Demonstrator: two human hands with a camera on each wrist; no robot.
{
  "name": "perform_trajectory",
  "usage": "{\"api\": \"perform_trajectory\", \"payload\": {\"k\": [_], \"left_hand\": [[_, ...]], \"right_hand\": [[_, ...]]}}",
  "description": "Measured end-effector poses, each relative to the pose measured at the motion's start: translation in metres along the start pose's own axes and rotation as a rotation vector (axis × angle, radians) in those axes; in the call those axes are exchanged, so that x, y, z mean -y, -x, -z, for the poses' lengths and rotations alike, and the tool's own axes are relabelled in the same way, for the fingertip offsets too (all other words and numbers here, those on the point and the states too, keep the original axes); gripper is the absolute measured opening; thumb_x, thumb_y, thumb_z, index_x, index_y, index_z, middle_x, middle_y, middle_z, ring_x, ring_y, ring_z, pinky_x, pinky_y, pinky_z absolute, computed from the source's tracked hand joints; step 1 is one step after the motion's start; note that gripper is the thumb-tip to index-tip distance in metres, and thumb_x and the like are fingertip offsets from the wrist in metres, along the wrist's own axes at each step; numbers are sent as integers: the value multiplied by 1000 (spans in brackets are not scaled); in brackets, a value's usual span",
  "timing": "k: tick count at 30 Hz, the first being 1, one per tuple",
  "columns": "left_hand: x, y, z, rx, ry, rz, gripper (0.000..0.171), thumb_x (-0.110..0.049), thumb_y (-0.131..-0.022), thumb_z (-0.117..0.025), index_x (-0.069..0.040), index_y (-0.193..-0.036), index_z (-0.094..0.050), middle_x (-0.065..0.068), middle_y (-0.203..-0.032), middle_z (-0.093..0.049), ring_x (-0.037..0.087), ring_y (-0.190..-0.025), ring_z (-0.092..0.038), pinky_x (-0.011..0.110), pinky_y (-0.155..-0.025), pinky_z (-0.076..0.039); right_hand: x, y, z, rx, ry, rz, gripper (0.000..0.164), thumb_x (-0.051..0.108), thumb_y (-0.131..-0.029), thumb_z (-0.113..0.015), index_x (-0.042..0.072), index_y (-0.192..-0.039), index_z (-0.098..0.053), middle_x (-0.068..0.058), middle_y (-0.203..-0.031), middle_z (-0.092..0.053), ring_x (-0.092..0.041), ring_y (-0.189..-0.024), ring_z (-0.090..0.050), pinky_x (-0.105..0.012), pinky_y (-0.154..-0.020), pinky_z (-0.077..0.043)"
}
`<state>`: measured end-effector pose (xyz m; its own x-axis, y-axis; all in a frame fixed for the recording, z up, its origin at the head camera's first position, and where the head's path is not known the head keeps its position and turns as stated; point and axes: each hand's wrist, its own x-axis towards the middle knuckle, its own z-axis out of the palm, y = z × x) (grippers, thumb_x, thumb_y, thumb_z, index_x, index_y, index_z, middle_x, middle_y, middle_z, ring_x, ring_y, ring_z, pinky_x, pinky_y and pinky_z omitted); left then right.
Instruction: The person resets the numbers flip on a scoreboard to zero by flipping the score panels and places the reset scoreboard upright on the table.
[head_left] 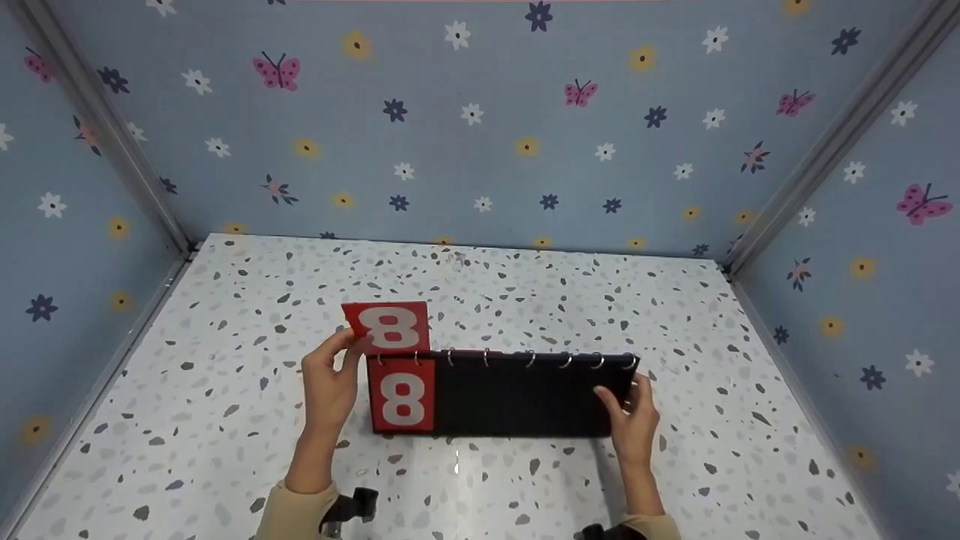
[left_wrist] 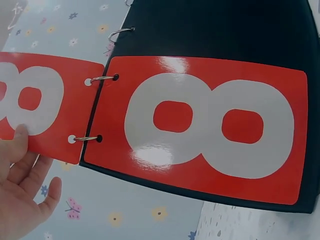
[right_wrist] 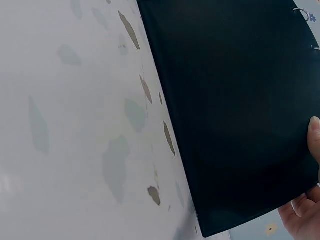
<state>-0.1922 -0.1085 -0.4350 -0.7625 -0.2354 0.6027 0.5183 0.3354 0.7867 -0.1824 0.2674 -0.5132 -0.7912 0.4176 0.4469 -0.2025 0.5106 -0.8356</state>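
A black flip scoreboard (head_left: 525, 397) stands on the speckled table, silver rings along its top edge. At its left end hangs a red number card (head_left: 403, 395) with a white 8. Above the rings, a second red 8 card (head_left: 391, 327) is lifted up, and my left hand (head_left: 330, 379) pinches its left edge between thumb and fingers. In the left wrist view, two rings pass through the holes of both cards. My right hand (head_left: 634, 420) grips the board's right edge, thumb on the black front and fingers behind, partly hidden.
The speckled white tabletop (head_left: 510, 487) lies beneath and around the board. Blue flowered panels, such as the back panel (head_left: 480, 150), enclose the table at the back and both sides, with grey metal posts (head_left: 112, 127) at the corners.
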Motion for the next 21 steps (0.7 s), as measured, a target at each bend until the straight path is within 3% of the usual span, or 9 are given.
{"api": "perform_trajectory", "payload": {"k": [6, 13, 18, 21], "left_hand": [[3, -12, -8, -28, -52, 15, 13, 2, -82, -61, 6, -94, -65, 14, -84, -66, 19, -73, -57, 14, -71, -42], [10, -25, -16, -21, -90, 10, 17, -3, -83, -63, 5, -97, -66, 14, -87, -67, 21, -73, -58, 18, -70, -44], [14, -31, -22, -15, -169, 77, 23, -6, -80, -67, 5, -100, -66, 13, -82, -66, 19, -72, -57, 24, -70, -45], [15, -33, -25, 2, -215, 132, 27, -9, -79, -69, 4, -103, -65, 13, -79, -65, 20, -71, -55, 32, -68, -45]], "right_hand": [[2, 0, 0, 7, 4, 5, 39, 9, -73, -74, -1, -105, -54, -13, -84, -65, -13, -71, -60, -16, -60, -46], [34, 4, 4, -4, 43, 28, 37, 1, -73, -73, -5, -103, -53, -18, -82, -64, -22, -69, -61, -22, -60, -48], [38, 5, 5, 2, 33, 30, 37, 1, -74, -72, -6, -104, -52, -19, -81, -64, -23, -70, -61, -22, -60, -48], [23, 3, 3, 0, 8, 24, 38, 4, -73, -73, -4, -104, -53, -17, -81, -64, -23, -70, -61, -22, -59, -48]]}}
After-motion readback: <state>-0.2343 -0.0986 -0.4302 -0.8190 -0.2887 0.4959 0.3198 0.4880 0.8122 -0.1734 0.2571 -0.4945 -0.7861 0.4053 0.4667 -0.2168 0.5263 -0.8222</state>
